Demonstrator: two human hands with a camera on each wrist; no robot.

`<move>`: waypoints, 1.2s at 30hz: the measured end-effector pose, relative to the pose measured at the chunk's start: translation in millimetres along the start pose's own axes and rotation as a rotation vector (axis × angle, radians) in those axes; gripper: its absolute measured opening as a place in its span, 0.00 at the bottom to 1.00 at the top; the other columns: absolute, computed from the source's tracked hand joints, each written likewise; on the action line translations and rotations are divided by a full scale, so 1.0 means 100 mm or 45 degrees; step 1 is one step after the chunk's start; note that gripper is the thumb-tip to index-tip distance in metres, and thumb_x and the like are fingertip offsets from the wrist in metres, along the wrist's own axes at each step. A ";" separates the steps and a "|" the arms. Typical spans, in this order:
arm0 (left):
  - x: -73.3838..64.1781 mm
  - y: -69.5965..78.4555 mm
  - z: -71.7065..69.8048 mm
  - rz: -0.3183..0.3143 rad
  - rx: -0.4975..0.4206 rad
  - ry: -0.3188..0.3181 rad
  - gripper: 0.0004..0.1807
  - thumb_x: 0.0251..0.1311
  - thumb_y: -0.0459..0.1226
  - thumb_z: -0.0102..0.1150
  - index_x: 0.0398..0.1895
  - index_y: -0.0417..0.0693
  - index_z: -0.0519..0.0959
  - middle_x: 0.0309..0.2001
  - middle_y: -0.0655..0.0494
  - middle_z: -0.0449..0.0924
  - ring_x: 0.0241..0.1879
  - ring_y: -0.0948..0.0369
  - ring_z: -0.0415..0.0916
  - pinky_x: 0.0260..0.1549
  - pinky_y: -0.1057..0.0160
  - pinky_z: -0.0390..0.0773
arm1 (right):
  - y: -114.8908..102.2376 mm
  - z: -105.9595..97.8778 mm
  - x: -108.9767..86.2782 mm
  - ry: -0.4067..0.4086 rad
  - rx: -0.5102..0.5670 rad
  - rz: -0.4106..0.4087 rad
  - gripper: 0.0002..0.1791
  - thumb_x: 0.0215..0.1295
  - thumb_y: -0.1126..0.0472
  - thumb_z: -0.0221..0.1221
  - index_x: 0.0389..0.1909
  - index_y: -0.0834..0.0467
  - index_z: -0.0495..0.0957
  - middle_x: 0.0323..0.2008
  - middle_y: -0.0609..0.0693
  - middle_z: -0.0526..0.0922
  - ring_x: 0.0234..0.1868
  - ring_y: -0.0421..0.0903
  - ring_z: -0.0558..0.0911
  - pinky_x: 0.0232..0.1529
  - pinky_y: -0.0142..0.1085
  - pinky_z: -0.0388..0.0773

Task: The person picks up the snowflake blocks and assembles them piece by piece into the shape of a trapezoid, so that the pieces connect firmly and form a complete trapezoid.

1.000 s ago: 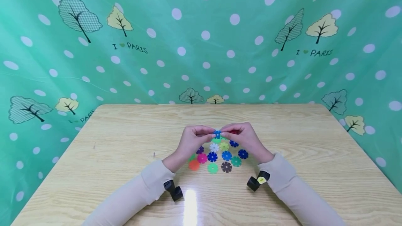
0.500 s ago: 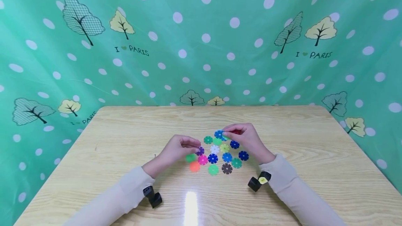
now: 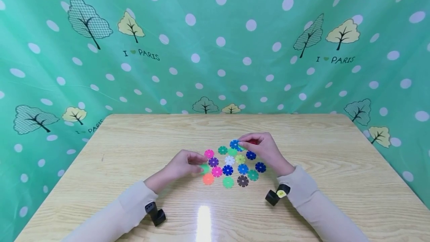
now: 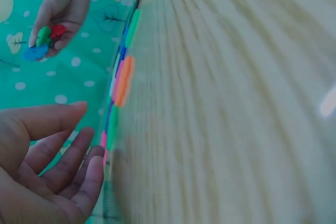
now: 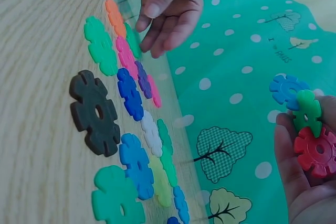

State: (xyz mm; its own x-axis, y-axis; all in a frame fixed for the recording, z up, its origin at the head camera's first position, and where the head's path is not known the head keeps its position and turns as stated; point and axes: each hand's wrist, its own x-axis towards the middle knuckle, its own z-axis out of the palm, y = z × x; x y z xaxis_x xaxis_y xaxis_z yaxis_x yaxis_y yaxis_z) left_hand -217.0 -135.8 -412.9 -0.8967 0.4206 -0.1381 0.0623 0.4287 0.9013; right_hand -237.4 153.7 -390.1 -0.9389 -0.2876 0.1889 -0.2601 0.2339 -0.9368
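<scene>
My right hand (image 3: 267, 150) holds several slotted plastic discs joined together above the table. In the right wrist view these are a blue disc (image 5: 287, 91), a green disc (image 5: 306, 115) and a red disc (image 5: 318, 150) against the palm. My left hand (image 3: 183, 165) hovers at the left of the spread discs, fingers loosely bent, with nothing in its grasp in the left wrist view. Nearest to it are a light green disc (image 3: 205, 168), partly covered by the fingers, a purple disc (image 3: 213, 162) and a pink disc (image 3: 209, 154).
Loose discs lie flat in a group on the wooden table (image 3: 134, 152), among them an orange disc (image 3: 208, 179), a brown disc (image 3: 243, 181) and a white disc (image 3: 230, 160). A green dotted curtain (image 3: 221, 66) hangs behind the table's far edge.
Both hands were together at the blue disc. The left hand has let go and moved left and nearer, uncovering the pink and purple discs. The right hand has stayed almost in place, still holding the joined discs.
</scene>
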 end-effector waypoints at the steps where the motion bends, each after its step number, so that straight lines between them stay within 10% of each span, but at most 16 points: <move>1: 0.00 -0.01 -0.01 -0.005 0.015 -0.002 0.17 0.49 0.29 0.65 0.46 0.40 0.81 0.45 0.48 0.82 0.44 0.56 0.77 0.42 0.64 0.78 | 0.00 0.00 0.00 -0.002 0.004 0.002 0.11 0.60 0.58 0.64 0.38 0.61 0.84 0.41 0.55 0.85 0.37 0.46 0.81 0.35 0.38 0.79; 36: 0.04 -0.13 -0.02 0.136 0.244 -0.019 0.17 0.48 0.27 0.67 0.44 0.43 0.82 0.39 0.56 0.81 0.36 0.60 0.72 0.33 0.69 0.76 | 0.00 0.00 0.00 -0.006 0.005 -0.046 0.10 0.60 0.58 0.64 0.38 0.61 0.84 0.40 0.54 0.85 0.37 0.49 0.82 0.35 0.39 0.80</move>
State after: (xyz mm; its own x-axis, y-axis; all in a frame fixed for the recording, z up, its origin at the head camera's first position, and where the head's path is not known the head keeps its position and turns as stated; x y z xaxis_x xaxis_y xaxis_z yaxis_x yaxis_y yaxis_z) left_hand -222.2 -141.1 -424.8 -0.8741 0.4829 -0.0530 0.2402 0.5243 0.8169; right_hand -237.2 153.6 -390.0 -0.9279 -0.3003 0.2209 -0.2926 0.2195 -0.9307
